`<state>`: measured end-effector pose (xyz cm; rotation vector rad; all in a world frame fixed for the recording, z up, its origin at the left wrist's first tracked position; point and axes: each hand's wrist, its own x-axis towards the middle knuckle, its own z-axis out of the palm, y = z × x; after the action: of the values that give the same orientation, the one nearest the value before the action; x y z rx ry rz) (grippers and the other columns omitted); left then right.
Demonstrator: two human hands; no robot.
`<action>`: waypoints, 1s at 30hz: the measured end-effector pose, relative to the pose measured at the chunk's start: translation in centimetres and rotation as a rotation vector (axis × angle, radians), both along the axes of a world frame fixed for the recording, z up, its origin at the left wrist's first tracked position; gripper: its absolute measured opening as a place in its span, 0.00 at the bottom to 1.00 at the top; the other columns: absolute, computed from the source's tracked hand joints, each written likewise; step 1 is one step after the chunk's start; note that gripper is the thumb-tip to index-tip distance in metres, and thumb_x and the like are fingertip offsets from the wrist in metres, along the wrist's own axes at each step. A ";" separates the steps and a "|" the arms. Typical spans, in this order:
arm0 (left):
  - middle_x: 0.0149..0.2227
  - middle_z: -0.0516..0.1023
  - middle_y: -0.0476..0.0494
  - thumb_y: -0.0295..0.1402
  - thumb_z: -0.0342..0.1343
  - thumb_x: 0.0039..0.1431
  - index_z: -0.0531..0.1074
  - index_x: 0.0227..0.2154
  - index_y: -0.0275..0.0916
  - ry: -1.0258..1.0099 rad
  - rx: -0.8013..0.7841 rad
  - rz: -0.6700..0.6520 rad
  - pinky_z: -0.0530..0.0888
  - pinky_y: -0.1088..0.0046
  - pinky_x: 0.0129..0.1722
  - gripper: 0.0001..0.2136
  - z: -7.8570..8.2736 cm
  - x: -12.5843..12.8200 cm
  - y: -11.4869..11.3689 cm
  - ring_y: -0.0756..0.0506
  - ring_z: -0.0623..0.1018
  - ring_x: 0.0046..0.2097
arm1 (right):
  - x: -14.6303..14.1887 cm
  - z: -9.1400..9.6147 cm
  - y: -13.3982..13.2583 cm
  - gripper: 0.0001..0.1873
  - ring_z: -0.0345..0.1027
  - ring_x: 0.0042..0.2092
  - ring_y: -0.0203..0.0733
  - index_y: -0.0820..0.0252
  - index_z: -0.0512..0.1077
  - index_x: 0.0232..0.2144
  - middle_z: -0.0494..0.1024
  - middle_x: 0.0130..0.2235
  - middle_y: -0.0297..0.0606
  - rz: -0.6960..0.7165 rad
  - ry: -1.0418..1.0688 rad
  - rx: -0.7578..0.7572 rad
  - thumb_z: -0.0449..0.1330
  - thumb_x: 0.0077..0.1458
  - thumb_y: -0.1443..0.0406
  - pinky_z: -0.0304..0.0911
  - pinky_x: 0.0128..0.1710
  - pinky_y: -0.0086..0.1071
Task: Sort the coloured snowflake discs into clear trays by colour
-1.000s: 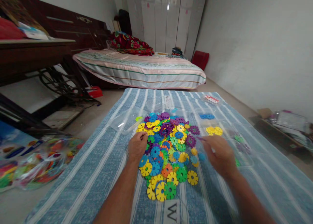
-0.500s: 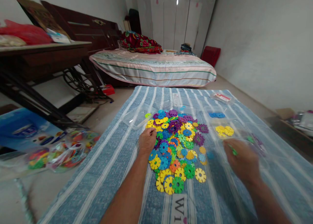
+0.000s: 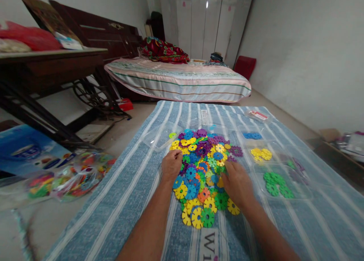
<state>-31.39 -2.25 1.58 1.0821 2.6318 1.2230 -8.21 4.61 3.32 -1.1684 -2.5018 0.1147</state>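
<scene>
A heap of flower-shaped plastic discs [image 3: 190,173] in yellow, blue, green, purple and orange lies on the striped cloth. At the heap's left edge my left hand [image 3: 171,166] rests with its fingers curled in; what they hold, if anything, is hidden. My right hand [image 3: 239,182] reaches over the right side, thumb and fingers apart, fingertips at the discs. Right of it, a clear divided box [image 3: 308,194] holds sorted pieces: green discs [image 3: 274,183] nearest, yellow discs [image 3: 261,154] behind, blue discs [image 3: 252,136] farther back, and purple ones [image 3: 297,170] alongside.
A clear plastic lid or tray [image 3: 155,141] lies left of the heap. A small clear packet [image 3: 258,115] sits at the far right of the cloth-covered table [image 3: 127,177]. Beyond stands a bed [image 3: 176,79]; a treadle sewing table [image 3: 51,56] and bags of bright pieces [image 3: 82,175] are leftward.
My right hand, which had a green disc over the clear box, has moved left to the heap without it. The green discs in the near compartment now show. My left hand stays put.
</scene>
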 end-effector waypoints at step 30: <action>0.37 0.79 0.46 0.34 0.48 0.54 0.75 0.32 0.41 0.001 0.015 -0.011 0.71 0.74 0.42 0.10 -0.1 -0.1 0.2 0.47 0.77 0.39 | 14.5 6.0 10.2 0.18 0.68 0.32 0.48 0.61 0.74 0.38 0.75 0.33 0.49 -0.553 -0.075 0.433 0.48 0.57 0.59 0.53 0.26 0.37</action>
<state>-31.53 -2.07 1.50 1.0980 2.6180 1.2423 6.28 14.85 9.29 -1.6182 -2.0150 -0.5912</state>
